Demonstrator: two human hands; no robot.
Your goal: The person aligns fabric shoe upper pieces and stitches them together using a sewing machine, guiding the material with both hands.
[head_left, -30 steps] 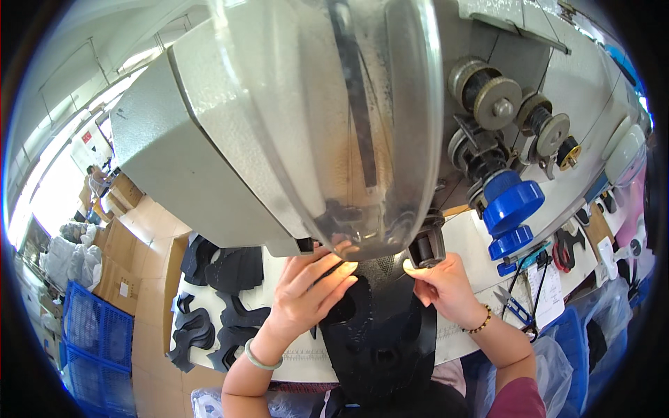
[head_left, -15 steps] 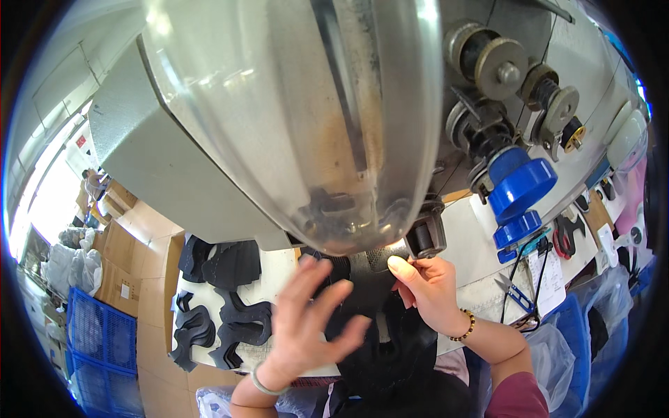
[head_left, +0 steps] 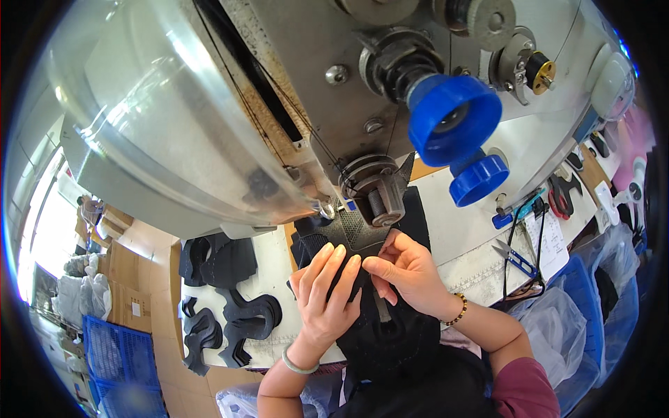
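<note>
Black fabric pieces (head_left: 380, 334) lie layered below the sewing machine head (head_left: 306, 76), running from the needle area down toward my lap. My left hand (head_left: 324, 296) is closed at the left edge of the black fabric, fingers together on top and the thumb hidden. Beside it my right hand (head_left: 411, 275) pinches the fabric's edge between thumb and bent fingers, just below the presser area. A dotted metal plate (head_left: 352, 230) shows under a round metal guide (head_left: 373, 195). Both hands nearly meet at their fingertips.
Stacks of curved black cut pieces (head_left: 247, 317) lie on the white table at left. At right are blue-handled thread snips (head_left: 516, 259), red-handled scissors (head_left: 561, 198) and a paper slip (head_left: 547, 244). Blue tension knobs (head_left: 453, 118) jut out above my hands. Blue crates (head_left: 118, 355) stand on the floor.
My left hand has come right and closed on the fabric from a spread position. My right hand has shifted slightly down. The whole view has turned, showing more of the needle area.
</note>
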